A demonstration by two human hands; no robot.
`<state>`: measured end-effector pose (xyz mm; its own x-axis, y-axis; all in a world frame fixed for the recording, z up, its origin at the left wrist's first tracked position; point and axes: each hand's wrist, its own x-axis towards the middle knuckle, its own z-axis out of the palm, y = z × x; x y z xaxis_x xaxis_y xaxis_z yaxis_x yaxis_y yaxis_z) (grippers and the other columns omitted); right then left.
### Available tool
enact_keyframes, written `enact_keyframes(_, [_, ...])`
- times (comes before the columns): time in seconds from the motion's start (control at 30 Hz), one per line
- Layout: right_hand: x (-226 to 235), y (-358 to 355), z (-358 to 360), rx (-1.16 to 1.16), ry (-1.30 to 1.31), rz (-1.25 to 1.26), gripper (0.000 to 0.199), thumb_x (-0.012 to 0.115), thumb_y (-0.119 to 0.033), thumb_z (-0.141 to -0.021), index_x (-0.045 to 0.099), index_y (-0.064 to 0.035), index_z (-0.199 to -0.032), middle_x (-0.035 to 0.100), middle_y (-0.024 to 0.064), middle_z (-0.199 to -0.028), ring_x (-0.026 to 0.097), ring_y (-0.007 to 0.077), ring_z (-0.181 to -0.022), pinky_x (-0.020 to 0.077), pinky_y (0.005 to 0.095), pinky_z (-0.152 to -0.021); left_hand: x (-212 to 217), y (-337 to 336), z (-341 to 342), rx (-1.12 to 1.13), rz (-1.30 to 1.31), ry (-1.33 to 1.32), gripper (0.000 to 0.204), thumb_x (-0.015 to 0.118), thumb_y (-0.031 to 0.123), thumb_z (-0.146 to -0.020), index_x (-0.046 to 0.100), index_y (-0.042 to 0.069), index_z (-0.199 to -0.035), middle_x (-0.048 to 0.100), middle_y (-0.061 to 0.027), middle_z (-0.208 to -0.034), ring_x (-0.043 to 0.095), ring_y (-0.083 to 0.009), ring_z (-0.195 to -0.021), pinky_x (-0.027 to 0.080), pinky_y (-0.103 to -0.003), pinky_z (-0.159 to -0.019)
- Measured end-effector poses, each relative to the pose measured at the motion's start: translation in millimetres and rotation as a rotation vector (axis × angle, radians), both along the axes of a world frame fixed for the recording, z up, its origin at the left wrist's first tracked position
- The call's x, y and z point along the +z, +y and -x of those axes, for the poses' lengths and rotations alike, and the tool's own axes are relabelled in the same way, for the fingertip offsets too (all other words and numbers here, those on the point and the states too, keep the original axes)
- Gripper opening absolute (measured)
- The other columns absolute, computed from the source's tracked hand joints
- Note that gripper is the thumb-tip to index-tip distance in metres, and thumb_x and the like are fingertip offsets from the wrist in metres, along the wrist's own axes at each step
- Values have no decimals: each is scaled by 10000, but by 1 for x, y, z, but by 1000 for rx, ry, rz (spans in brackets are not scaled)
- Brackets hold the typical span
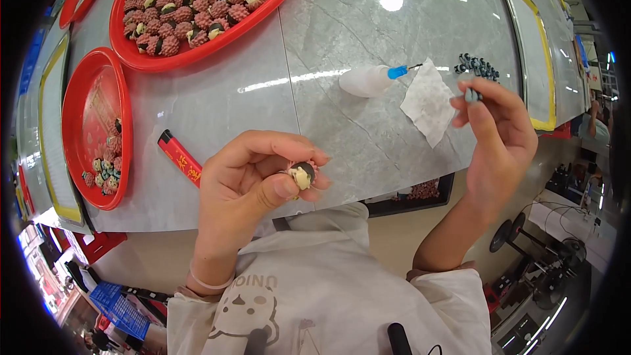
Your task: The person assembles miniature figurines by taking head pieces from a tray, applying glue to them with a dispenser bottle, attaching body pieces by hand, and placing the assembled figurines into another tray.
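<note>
At the centre of the frame my left hand (253, 181) is curled closed around a small pink bumpy figurine with a cream face and dark cap (302, 175), pinched between thumb and fingers just over the near edge of the grey marble-look table (328, 20). At right, my right hand (499, 135) is raised with its fingertips pressed together on a tiny blue-grey piece (471, 95); I think it is one of the little dark blue parts heaped in the pile (480, 66) just above it, though it is too small to be sure. Between the hands lie a white squeeze bottle with a blue nozzle (368, 81) and a crumpled white tissue (427, 102).

Judging progress: the large red round tray (197, 52) at upper left is heaped with pink figurines, while the smaller red tray (79, 92) at left holds only a handful. A red lighter (181, 158) lies beside it.
</note>
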<state>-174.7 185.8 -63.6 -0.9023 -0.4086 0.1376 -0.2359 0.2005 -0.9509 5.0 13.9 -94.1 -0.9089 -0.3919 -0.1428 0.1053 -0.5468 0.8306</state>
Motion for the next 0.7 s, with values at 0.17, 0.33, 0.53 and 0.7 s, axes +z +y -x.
enact_keyframes(0.17, [-10, -2, -16, 539, -499, 542, 204, 496, 97, -751, 525, 86, -953, 575, 242, -918, 633, 270, -788, 558, 307, -626, -2, -3, -2, -36, -35, 77, 225, 577, 35, -826, 509, -67, -1015, 568, -194, -1012, 612, -218, -868, 532, -287, -718])
enact_keyframes(0.33, [-26, -19, -34, 710, -658, 695, 174, 531, 88, -736, 556, 89, -908, 539, 232, -942, 624, 257, -744, 549, 300, -606, 5, 2, 3, 13, 13, -51, 324, 659, 204, -791, 502, -12, -973, 553, -176, -950, 612, -201, -755, 510, -245, -606])
enact_keyframes(0.53, [-21, -32, -43, 809, -667, 642, 208, 581, 99, -700, 588, 77, -908, 538, 178, -936, 571, 182, -763, 489, 245, -621, -6, -3, 1, -25, -37, 126, 230, 573, 19, -827, 503, -61, -1030, 557, -168, -1029, 596, -196, -899, 512, -293, -772])
enact_keyframes(0.7, [-16, -41, -52, 605, -400, 419, 180, 652, 46, -691, 584, 53, -858, 507, 187, -921, 575, 182, -680, 480, 238, -566, -5, -2, -1, -15, -74, 120, 238, 589, -4, -809, 498, -57, -1023, 559, -156, -1016, 589, -175, -887, 510, -291, -778])
